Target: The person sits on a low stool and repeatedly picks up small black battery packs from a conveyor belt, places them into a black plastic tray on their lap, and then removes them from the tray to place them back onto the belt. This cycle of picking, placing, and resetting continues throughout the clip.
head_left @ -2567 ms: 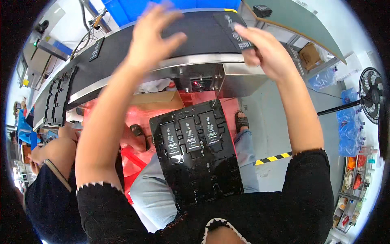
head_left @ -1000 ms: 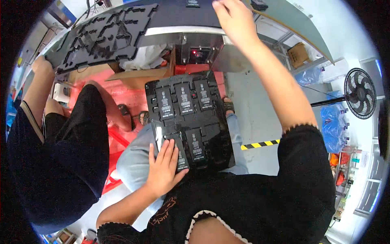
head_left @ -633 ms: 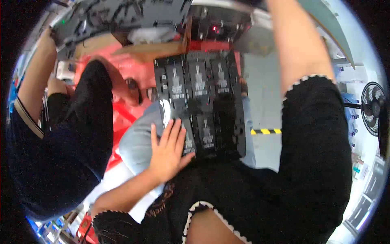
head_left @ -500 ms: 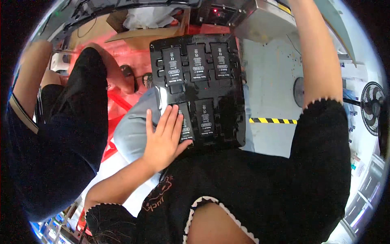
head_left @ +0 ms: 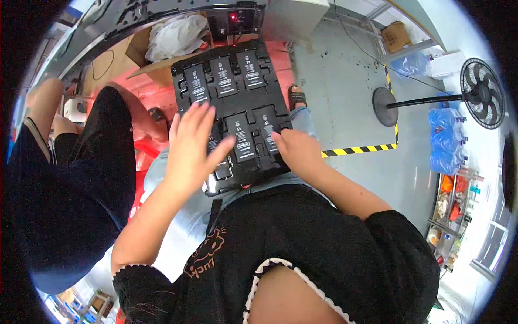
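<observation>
Presently, the tray (head_left: 253, 171) rests over the person's jeans (head_left: 305, 123), turned slightly, its pockets in two rows of three. The far-row batteries (head_left: 223, 76) lie in place, as does the near-middle battery (head_left: 240, 136); the near-left one is mostly hidden by a hand.

The right hand (head_left: 298, 152) has its fingers curled and its tips at the edge of the near-right battery (head_left: 265, 125); whether it pinches or merely presses cannot be told. The left hand (head_left: 190, 141) is spread wide with nothing seen in its grasp; contact beneath cannot be confirmed.

The step is judged to be seating the near-right battery. Recommended: press flat across its middle, not one corner; keep both ends inside the pocket walls; steady the tray's rim with the left palm, since legs give uneven support; check level against its neighbour.
</observation>
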`<state>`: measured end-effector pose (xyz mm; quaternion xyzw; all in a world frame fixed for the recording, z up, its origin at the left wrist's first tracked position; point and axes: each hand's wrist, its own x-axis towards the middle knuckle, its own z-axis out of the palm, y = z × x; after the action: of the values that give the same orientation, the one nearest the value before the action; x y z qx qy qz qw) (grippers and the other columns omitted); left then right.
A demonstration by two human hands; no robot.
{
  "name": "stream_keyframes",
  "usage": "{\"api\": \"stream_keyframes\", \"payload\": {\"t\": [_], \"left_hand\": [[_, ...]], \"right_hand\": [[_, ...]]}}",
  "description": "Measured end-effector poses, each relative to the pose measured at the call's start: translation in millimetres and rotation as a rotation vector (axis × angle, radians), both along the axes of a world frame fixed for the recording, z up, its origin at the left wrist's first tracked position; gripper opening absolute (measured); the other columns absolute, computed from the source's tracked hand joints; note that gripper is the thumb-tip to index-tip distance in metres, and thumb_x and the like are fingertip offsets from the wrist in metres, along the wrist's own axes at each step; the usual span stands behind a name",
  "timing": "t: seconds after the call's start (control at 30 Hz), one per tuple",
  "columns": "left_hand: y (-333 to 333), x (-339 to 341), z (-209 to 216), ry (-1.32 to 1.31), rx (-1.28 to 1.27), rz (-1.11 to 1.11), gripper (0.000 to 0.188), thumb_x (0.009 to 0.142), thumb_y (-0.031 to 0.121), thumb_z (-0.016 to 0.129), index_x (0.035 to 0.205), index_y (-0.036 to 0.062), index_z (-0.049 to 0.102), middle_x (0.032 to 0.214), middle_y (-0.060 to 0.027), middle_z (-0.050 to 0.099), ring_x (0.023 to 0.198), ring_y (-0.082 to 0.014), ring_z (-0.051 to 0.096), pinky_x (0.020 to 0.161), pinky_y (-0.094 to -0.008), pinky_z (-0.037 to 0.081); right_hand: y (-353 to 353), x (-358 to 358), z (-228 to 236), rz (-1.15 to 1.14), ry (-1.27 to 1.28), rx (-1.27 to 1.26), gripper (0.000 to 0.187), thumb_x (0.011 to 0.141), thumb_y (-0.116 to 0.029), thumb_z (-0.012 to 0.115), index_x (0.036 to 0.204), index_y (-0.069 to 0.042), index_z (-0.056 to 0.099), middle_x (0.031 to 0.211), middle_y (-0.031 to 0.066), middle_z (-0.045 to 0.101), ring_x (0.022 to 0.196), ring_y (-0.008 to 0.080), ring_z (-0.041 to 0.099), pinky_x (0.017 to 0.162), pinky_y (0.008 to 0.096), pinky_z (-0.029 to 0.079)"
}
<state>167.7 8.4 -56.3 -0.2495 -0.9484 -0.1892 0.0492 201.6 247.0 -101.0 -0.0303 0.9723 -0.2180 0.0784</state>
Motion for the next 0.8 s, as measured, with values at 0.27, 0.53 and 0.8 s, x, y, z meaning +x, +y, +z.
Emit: {"api": "stream_keyframes", "payload": {"t": [0.27, 0.53, 0.8], "left_hand": [[76, -167, 46, -0.788, 1.88, 0.536, 0.076, 0.089, 0.048, 0.052, 0.136, -0.0066, 0.027, 0.133, -0.0275, 0.039, 0.124, -0.0382, 0.041, 0.092, -0.0496, 0.043], [30, -138, 67, -0.504, 1.801, 0.362, 0.029, 0.094, 0.023, 0.051, 0.113, 0.0009, 0.051, 0.113, -0.0142, 0.057, 0.105, -0.0257, 0.056, 0.089, -0.04, 0.044], [-40, 21, 12, -0.639, 1.308, 0.785, 0.039, 0.09, 0.032, 0.053, 0.113, 0.0017, 0.061, 0.11, -0.0069, 0.062, 0.102, -0.0159, 0.056, 0.093, -0.0298, 0.038]], "right_hand": [[11, -16, 13, 0.351, 0.143, -0.057, 0.03, 0.086, -0.032, 0.056, 0.077, -0.004, 0.061, 0.071, 0.0137, 0.059, 0.067, 0.0331, 0.06, 0.058, 0.0442, 0.047], [41, 14, 0, 0.031, 0.28, -0.723, 0.019, 0.088, -0.021, 0.058, 0.085, -0.002, 0.061, 0.075, 0.0098, 0.056, 0.068, 0.0253, 0.057, 0.061, 0.0361, 0.044], [43, -42, 23, -0.227, -0.484, -1.668, 0.051, 0.093, -0.048, 0.044, 0.103, 0.0, 0.057, 0.081, 0.0064, 0.06, 0.064, 0.0148, 0.055, 0.056, 0.0291, 0.044]]}}
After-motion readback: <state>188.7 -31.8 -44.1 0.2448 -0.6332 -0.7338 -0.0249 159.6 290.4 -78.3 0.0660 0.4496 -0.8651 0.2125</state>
